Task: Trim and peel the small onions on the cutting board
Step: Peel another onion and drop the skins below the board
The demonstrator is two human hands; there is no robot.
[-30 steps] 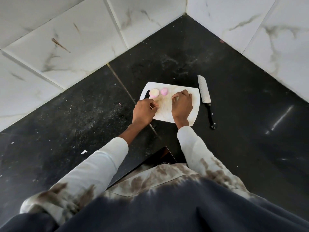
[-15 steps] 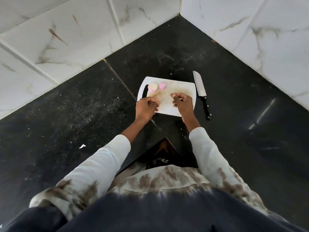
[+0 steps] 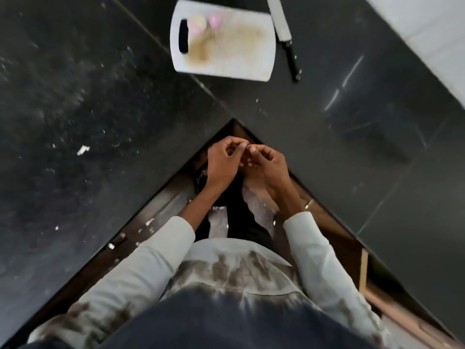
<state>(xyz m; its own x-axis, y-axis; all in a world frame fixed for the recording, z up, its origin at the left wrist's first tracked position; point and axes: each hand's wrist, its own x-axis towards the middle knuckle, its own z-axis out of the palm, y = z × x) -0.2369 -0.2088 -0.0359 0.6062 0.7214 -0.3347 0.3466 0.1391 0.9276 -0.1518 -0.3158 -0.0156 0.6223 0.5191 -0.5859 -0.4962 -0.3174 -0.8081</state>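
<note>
The white cutting board lies at the top of the view on the black counter. Two peeled small onions rest at its far left end, a pale onion and a pink onion, both blurred. My left hand and my right hand are off the board, close to my body, over the gap at the counter's inner corner. Their fingertips pinch together on a small dark scrap of onion peel. The rest of what they hold is hidden by the fingers.
A knife with a black handle lies on the counter just right of the board. The black counter carries pale crumbs. Under my hands a dark space shows crumpled pale plastic. White tiled wall stands at the upper right.
Both hands left the cutting board and drew back toward my body, pinched together over the counter's corner gap. The view tilted down, so the board now sits at the top.
</note>
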